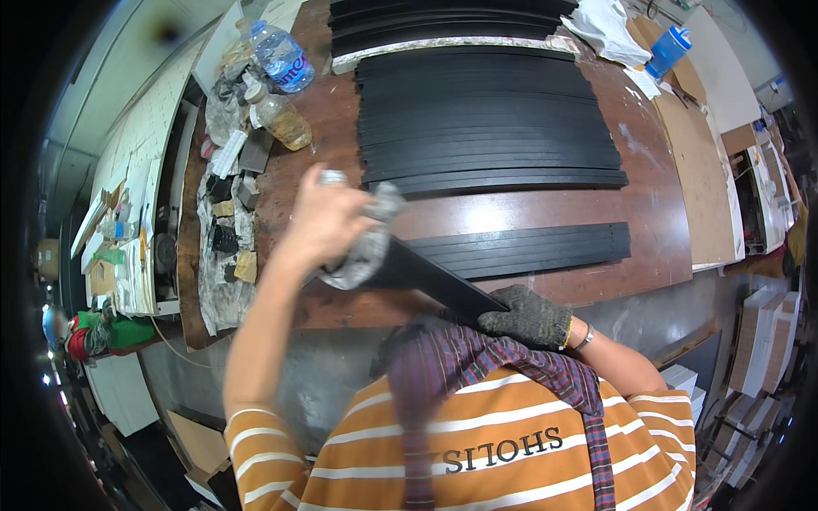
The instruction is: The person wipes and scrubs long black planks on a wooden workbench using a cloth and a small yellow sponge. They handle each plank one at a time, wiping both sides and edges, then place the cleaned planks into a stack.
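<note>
My bare left hand (pixel 328 213) is closed on a crumpled grey rag (pixel 358 264), which lies against the upper end of a long black strip (pixel 439 285). A small silvery-white thing (pixel 332 177) shows at the top of this hand; what it is I cannot tell. In a dark knitted glove, my right hand (pixel 528 317) grips the strip's lower end, close to my body. The strip slants over the near table edge. Just beyond it a short row of black strips (pixel 528 249) lies flat on the brown table (pixel 486 213).
Behind lies a wide stack of black strips (pixel 486 119), with another stack (pixel 443 19) farther off. At the left stand a clear water bottle (pixel 283 58) and a bottle of yellowish liquid (pixel 285 123), near stained cloths. A blue bottle (pixel 667 53) and white plastic bag (pixel 607 30) are far right.
</note>
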A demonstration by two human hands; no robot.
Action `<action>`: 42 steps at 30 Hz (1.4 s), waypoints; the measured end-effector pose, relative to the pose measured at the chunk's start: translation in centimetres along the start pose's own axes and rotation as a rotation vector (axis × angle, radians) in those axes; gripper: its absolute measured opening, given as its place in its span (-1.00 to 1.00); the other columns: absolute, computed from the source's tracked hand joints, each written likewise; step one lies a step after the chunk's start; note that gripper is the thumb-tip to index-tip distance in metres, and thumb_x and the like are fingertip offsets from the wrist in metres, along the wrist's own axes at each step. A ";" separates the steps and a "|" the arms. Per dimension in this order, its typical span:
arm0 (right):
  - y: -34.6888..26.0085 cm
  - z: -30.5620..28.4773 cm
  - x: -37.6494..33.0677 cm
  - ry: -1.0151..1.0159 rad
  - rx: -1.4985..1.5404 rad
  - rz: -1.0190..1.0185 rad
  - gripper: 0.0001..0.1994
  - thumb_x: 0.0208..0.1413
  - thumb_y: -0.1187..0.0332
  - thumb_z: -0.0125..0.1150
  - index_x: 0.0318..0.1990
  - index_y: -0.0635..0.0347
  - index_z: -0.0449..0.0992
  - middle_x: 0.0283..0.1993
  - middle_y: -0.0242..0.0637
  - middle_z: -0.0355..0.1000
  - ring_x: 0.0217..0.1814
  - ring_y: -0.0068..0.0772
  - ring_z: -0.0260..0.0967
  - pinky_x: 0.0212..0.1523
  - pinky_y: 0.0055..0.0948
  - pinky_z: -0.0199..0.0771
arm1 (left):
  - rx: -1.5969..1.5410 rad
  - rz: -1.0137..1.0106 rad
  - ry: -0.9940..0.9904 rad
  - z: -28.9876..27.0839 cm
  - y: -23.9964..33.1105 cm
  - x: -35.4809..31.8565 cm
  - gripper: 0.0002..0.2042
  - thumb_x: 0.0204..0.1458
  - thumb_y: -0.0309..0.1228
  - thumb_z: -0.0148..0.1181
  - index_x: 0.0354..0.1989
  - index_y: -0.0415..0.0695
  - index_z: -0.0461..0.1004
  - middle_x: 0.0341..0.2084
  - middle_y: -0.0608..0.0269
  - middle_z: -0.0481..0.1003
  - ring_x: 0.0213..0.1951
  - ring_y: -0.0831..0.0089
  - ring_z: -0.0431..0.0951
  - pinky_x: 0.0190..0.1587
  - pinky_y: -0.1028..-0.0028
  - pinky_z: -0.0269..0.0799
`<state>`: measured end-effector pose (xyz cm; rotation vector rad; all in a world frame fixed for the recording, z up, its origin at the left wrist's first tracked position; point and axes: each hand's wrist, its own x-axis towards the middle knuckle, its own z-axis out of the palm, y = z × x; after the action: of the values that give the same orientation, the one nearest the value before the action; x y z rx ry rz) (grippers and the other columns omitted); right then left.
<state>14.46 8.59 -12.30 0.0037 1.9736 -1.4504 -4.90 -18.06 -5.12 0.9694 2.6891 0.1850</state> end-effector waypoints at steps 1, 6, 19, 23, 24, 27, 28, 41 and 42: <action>0.0 0.0 0.0 -0.029 0.059 0.037 -0.45 0.16 0.00 0.25 0.06 0.38 0.55 -0.28 -0.05 0.58 -0.24 -0.41 0.46 -0.14 -0.30 0.50 | -0.033 0.114 -0.062 1.1 1.3 0.1 -0.76 -0.05 -0.26 0.42 -0.20 -0.03 0.67 -0.33 0.24 0.61 -0.08 0.24 0.59 0.45 -0.12 -0.08; 0.1 -0.3 -0.7 0.026 -0.044 -0.037 -0.40 0.13 -0.06 0.32 0.01 0.42 0.56 -0.38 -0.16 0.54 -0.32 -0.47 0.44 -0.25 -0.35 0.48 | -0.099 0.201 0.300 3.7 -3.5 -0.2 -0.80 0.02 -0.22 0.37 -0.23 0.00 0.66 -0.25 0.23 0.64 -0.06 0.18 0.58 0.44 -0.07 -0.01; -0.1 -1.8 0.3 0.121 0.037 0.032 -0.73 0.16 0.20 0.31 -0.22 0.27 0.59 -0.28 -0.26 0.59 -0.30 -0.39 0.50 -0.29 -0.33 0.50 | -1.850 -0.099 0.675 7.3 2.6 1.7 -0.79 0.25 -0.42 0.24 -0.01 -0.22 0.50 -0.17 0.30 0.56 -0.15 0.56 0.52 -0.03 0.47 0.44; -0.8 -3.6 0.7 0.124 -0.044 -0.088 -0.79 0.17 0.27 0.25 -0.22 0.25 0.53 -0.36 -0.22 0.53 -0.38 -0.22 0.51 -0.37 -0.29 0.48 | -1.631 -0.096 0.926 4.8 0.1 5.1 -0.88 0.26 -0.52 0.19 -0.08 -0.24 0.53 -0.27 0.31 0.57 -0.29 0.58 0.55 -0.20 0.49 0.50; -1.0 -4.2 1.2 0.187 -0.085 -0.222 -0.78 0.17 0.26 0.26 -0.22 0.25 0.51 -0.40 -0.23 0.50 -0.42 -0.24 0.50 -0.41 -0.32 0.47 | -1.589 -0.136 0.995 3.6 -0.5 5.5 -0.88 0.26 -0.51 0.19 -0.08 -0.25 0.53 -0.28 0.30 0.59 -0.31 0.57 0.57 -0.22 0.49 0.52; -2.0 -7.1 3.4 0.574 -0.787 -0.860 -0.75 -0.01 0.45 0.26 -0.14 0.23 0.46 -0.35 -0.18 0.45 -0.37 -0.15 0.49 -0.38 -0.30 0.48 | -1.322 0.061 1.132 0.9 1.2 6.5 -0.86 0.27 -0.48 0.19 -0.08 -0.27 0.55 -0.25 0.25 0.63 -0.28 0.52 0.62 -0.16 0.47 0.56; -2.5 -7.7 4.2 0.747 -0.881 -0.857 -0.73 -0.06 0.47 0.23 -0.14 0.22 0.46 -0.32 -0.12 0.45 -0.31 -0.09 0.46 -0.30 -0.21 0.47 | -1.234 0.214 1.100 0.7 3.2 6.6 -0.85 0.27 -0.46 0.19 -0.08 -0.28 0.55 -0.22 0.23 0.64 -0.27 0.51 0.63 -0.14 0.45 0.57; -6.7 -16.8 2.9 1.051 1.085 -0.630 -0.44 0.39 -0.17 -0.16 -0.08 0.25 0.40 -0.42 -0.18 0.43 -0.49 -0.13 0.42 -0.41 -0.06 0.54 | -0.743 0.222 0.338 14.5 3.1 -4.5 -0.61 -0.13 -0.73 0.05 -0.08 -0.33 0.61 -0.11 0.00 0.64 -0.06 0.09 0.65 0.00 0.28 0.58; -6.6 -16.9 3.0 1.102 1.110 -0.581 -0.45 0.40 -0.16 -0.15 -0.07 0.25 0.40 -0.42 -0.18 0.44 -0.48 -0.13 0.43 -0.41 -0.06 0.55 | -0.895 0.110 0.417 14.4 2.4 -4.6 -0.71 -0.04 -0.72 0.11 -0.12 -0.37 0.60 -0.16 -0.01 0.65 -0.11 0.23 0.66 -0.02 0.35 0.56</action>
<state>1.03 19.26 -5.77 0.9528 1.5586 -3.2458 4.27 -18.84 -17.32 0.8147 2.3978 1.5886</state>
